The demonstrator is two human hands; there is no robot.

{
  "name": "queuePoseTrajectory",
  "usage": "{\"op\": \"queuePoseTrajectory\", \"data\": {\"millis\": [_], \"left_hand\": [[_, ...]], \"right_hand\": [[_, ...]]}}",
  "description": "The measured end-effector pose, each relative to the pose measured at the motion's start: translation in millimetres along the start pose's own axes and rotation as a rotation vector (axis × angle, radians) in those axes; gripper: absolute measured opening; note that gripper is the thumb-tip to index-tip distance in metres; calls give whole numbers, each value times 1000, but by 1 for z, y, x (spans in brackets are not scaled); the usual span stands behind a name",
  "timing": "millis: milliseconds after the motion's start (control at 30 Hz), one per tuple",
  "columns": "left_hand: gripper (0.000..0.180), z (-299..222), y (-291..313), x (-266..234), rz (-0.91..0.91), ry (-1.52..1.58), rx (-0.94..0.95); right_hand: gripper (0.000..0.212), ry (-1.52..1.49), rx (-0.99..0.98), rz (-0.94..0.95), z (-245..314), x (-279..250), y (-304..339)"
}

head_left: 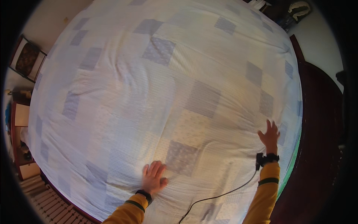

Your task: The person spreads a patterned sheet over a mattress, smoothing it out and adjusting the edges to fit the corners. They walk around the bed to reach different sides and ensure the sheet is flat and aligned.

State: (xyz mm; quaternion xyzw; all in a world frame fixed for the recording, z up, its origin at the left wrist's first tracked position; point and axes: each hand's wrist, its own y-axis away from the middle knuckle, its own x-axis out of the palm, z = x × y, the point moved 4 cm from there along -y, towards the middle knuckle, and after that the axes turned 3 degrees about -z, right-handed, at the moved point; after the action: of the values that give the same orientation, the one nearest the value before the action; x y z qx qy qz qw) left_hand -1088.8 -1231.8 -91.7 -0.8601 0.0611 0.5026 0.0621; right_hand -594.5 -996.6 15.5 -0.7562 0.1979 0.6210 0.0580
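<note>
A pale patchwork bedsheet with blue-grey and cream squares covers a large bed, wrinkled in its upper left and smoother toward the middle. My left hand rests on it at the near edge, fingers spread, just left of a grey-blue patch. Farther right, my right hand lies with spread fingers on the sheet close to the bed's right side. Neither hand holds anything. Both wrists wear black bands below yellow sleeves, and a black cable runs from the right one across the sheet.
A dark red wooden headboard curves along the right side, with a green strip showing beside the sheet. At the left stand a chair and a wooden cabinet. Wooden slats edge the lower left.
</note>
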Motion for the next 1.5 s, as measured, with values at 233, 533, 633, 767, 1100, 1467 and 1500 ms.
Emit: {"op": "queuePoseTrajectory", "data": {"millis": [233, 533, 633, 767, 1100, 1467, 1500], "left_hand": [[63, 4, 6, 11, 83, -83, -23], [62, 6, 8, 15, 30, -94, 32], [61, 3, 6, 15, 7, -88, 43], [62, 3, 4, 15, 30, -98, 24], [67, -2, 4, 14, -114, -142, 183], [64, -4, 3, 16, -132, -195, 195], [64, -5, 2, 16, -141, -194, 205]], "right_hand": [[80, -718, -1104, -246, 440, -20, 106], [82, -460, -439, -218, 210, 40, -5], [89, -208, 175, 86, -2, 75, 15], [91, 60, 545, 414, -161, 87, 83], [68, -950, -991, -269, 307, 39, 234], [83, -122, 599, 149, -241, 163, 224], [86, -66, 665, 223, -269, 164, 238]]}}
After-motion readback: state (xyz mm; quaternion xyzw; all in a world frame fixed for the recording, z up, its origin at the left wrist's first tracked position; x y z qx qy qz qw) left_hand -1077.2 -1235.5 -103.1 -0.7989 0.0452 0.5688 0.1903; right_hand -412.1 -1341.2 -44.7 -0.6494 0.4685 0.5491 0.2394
